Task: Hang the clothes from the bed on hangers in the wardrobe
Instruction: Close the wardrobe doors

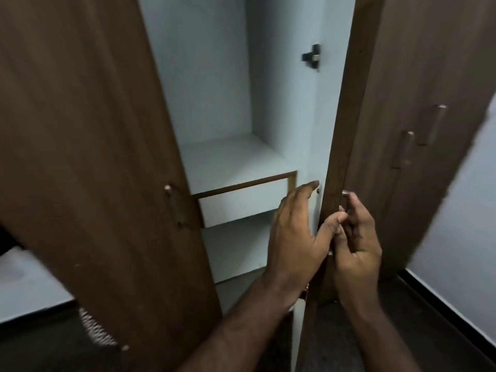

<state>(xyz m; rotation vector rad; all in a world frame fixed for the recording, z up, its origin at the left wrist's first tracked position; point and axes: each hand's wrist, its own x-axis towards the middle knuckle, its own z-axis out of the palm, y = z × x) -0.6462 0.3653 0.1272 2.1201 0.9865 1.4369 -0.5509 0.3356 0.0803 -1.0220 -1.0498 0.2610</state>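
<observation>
Both hands (322, 237) on door (335, 157) — wardrobe (214, 76) open

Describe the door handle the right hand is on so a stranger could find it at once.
Start at the open wardrobe with its pale interior. Its right-hand door stands edge-on to the camera; the handle is the metal bar on that door's outer face, under the right hand. The other handles, on the left door and far-right doors, go untouched.

Brown wardrobe (80, 130), doors ajar, pale blue interior, bare shelves
</observation>
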